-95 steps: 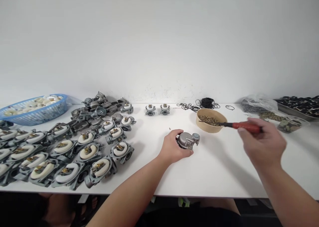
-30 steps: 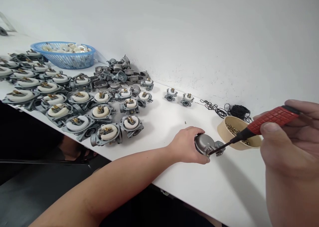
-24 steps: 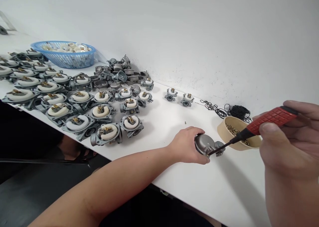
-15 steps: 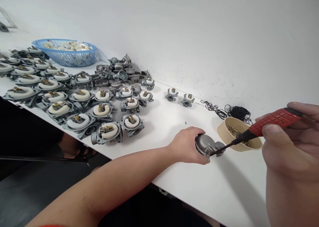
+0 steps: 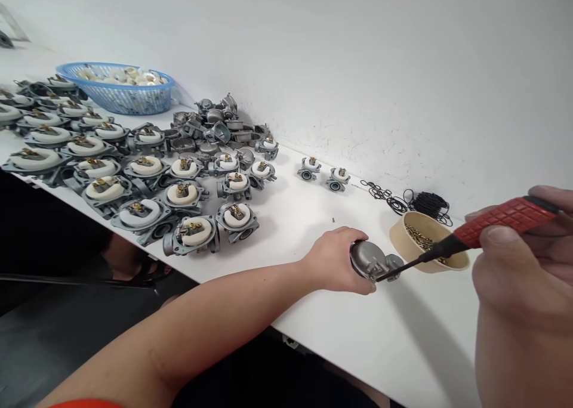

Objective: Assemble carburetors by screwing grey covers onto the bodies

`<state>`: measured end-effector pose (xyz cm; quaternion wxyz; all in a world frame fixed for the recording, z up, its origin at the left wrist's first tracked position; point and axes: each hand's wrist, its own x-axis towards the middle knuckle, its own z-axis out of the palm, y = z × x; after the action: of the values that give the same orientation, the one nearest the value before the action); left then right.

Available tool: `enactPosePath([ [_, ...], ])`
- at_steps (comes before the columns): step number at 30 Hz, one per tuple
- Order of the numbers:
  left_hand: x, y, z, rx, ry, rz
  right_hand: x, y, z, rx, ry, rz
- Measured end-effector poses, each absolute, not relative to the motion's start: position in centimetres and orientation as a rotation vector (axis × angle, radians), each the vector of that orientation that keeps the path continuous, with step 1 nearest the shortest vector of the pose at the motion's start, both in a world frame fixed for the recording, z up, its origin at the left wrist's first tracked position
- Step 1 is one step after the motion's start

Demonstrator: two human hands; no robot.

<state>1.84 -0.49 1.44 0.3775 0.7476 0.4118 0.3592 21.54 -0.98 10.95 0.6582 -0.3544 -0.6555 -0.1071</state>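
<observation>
My left hand (image 5: pixel 333 262) is closed around a grey metal carburetor (image 5: pixel 369 259), its rounded bowl facing up above the white table. In my right hand (image 5: pixel 519 265) is a screwdriver (image 5: pixel 504 222) with a red and black handle, gripped between thumb and fingers. Its dark shaft slants down to the left, and the tip meets the edge of the carburetor's bowl. Whether a screw sits under the tip is too small to tell. Just right of the carburetor stands a beige oval tub (image 5: pixel 405 247) holding many small brass-coloured screws.
Rows of open carburetors with white floats (image 5: pixel 145 214) cover the table's left side. A blue basket (image 5: pixel 129 101) of white floats and a pile of metal bowls (image 5: pixel 215 127) stand behind. Black rubber rings (image 5: pixel 430 205) lie by the wall. One tiny screw (image 5: pixel 333 220) lies beyond my left hand.
The screwdriver handle and my right hand have shifted slightly to the right, while the tip stays at the bowl's edge. My left hand keeps hold of the carburetor. The view has tilted a little.
</observation>
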Motion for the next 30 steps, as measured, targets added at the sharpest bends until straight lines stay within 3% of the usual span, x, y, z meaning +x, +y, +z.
enactPosePath([
  [7, 1.9, -0.7, 1.6, 1.896, 1.058, 0.921, 20.8, -1.6, 10.8, -0.89, -1.515, -0.258],
  [13, 1.9, -0.7, 1.7, 1.907, 1.046, 0.929, 21.7, 0.1, 10.9, -0.643, -1.484, -0.298],
  [30, 2.0, -0.6, 1.6, 1.922, 1.044, 0.934, 21.6, -0.6, 11.2, -0.76, -1.523, -0.286],
])
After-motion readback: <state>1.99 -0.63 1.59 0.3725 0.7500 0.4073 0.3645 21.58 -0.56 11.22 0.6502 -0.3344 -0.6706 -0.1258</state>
